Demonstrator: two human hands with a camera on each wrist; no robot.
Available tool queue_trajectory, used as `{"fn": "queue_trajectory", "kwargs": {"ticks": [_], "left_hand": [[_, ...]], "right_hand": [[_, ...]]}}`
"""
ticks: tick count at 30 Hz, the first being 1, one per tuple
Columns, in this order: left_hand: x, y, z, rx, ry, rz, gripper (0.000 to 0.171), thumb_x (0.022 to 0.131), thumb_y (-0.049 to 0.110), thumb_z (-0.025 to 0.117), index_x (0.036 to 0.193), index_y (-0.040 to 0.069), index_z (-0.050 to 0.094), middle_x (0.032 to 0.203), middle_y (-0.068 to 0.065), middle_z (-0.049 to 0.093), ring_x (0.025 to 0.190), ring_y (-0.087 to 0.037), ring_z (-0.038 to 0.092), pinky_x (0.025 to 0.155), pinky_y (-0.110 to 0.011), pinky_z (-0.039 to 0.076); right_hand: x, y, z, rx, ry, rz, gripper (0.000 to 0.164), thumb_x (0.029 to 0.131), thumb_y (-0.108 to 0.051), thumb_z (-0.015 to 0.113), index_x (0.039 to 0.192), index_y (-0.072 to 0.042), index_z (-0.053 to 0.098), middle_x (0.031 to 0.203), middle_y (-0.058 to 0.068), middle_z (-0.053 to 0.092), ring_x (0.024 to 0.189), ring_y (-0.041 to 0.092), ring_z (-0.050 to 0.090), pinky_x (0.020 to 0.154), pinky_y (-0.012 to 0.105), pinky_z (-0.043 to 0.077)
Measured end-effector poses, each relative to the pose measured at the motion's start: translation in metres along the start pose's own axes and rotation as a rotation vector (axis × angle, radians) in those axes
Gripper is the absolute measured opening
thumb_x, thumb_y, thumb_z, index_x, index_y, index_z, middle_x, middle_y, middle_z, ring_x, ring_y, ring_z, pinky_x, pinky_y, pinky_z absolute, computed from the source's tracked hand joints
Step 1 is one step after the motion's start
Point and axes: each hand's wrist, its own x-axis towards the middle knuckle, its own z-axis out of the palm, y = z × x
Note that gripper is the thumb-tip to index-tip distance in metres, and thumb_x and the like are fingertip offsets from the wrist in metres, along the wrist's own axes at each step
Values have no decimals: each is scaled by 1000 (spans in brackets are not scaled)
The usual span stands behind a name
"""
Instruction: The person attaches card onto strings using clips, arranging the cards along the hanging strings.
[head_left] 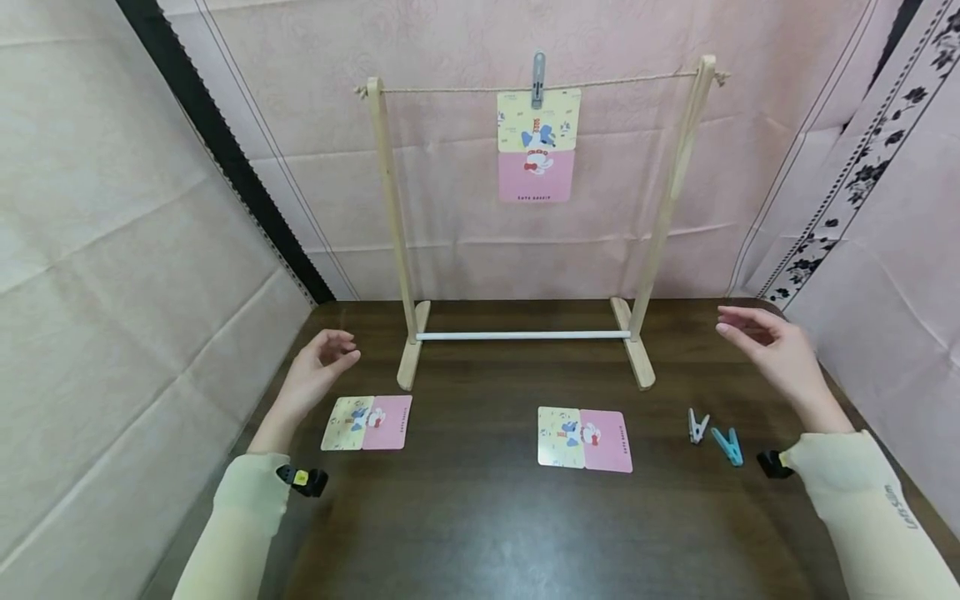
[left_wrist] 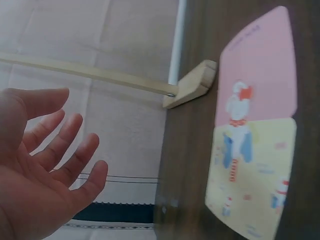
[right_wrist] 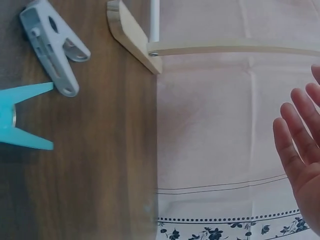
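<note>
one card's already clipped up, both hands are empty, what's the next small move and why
Probably lower the right hand to the grey clothespin, the nearer of the two pegs by that hand. Two cards still lie flat on the table, the line has room on both sides of the hung card, and neither hand holds anything.

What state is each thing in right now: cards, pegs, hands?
Hung card: clipped to string by grey peg.
Left card: flat on table.
Middle card: flat.
Grey clothespin: lying loose.
Blue clothespin: lying loose.
Left hand: open, empty.
Right hand: open, empty.
</note>
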Motion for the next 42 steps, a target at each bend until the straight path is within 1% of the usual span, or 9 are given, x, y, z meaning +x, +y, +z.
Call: {"fn": "queue_trajectory", "kwargs": {"ticks": [11,14,18,22,26,30,35,38,42], "left_hand": [[-5,-15,14,9,-84,-39,48,98,26,68,136,3,50,128,-23,58,116,-38,54,99,-52,42],[-7,-20,16,16,-127,-61,53,97,27,69,140,4,48,135,-25,54,124,-42,50,104,-58,38],[-11,-26,20,36,-194,-81,60,96,31,70,145,8,44,142,-23,49,133,-46,43,105,-64,34],[-15,-33,23,49,-243,-94,63,96,28,71,148,7,41,146,-22,46,136,-46,39,106,-67,32],[-18,-37,25,44,-284,-97,66,94,24,72,149,3,40,148,-24,44,136,-46,38,105,-67,33],[-21,-40,26,7,-331,-105,70,92,23,74,149,1,40,151,-25,40,136,-47,39,105,-64,36],[-24,-46,29,-5,-366,-82,74,88,22,79,147,-2,42,149,-26,43,134,-47,42,107,-63,35],[-25,-48,30,-5,-368,-68,75,85,21,81,145,-3,44,147,-26,46,135,-45,42,107,-63,33],[-26,-50,31,21,-385,-70,75,84,23,83,145,-1,46,145,-24,48,134,-44,41,107,-64,32]], "right_hand": [[-8,12,4,13,8,23,45,97,-32,69,138,-15,61,105,-27,62,94,-10,55,77,5,40],[-10,14,5,-8,-6,35,46,97,-33,69,138,-15,61,107,-20,66,92,-12,56,75,5,41],[-12,18,7,-23,-48,43,46,96,-32,70,137,-13,61,112,-6,68,91,-14,56,74,6,43],[-15,23,10,-17,-119,26,48,96,-29,71,138,-9,59,113,-7,66,93,-11,57,74,8,44],[-19,29,11,-26,-207,2,50,96,-28,71,141,-9,57,122,1,65,99,-8,56,77,10,44],[-24,34,12,-52,-320,4,54,96,-28,72,143,-10,54,131,16,61,100,3,59,75,18,47],[-29,38,14,-59,-460,25,59,97,-26,70,147,-5,48,138,23,57,109,31,61,77,27,51],[-30,40,15,-65,-506,35,59,97,-25,69,148,-3,46,140,24,54,118,43,56,81,32,51],[-32,41,16,-65,-541,48,57,97,-23,69,146,-2,48,143,27,51,120,47,54,84,41,51]]}}
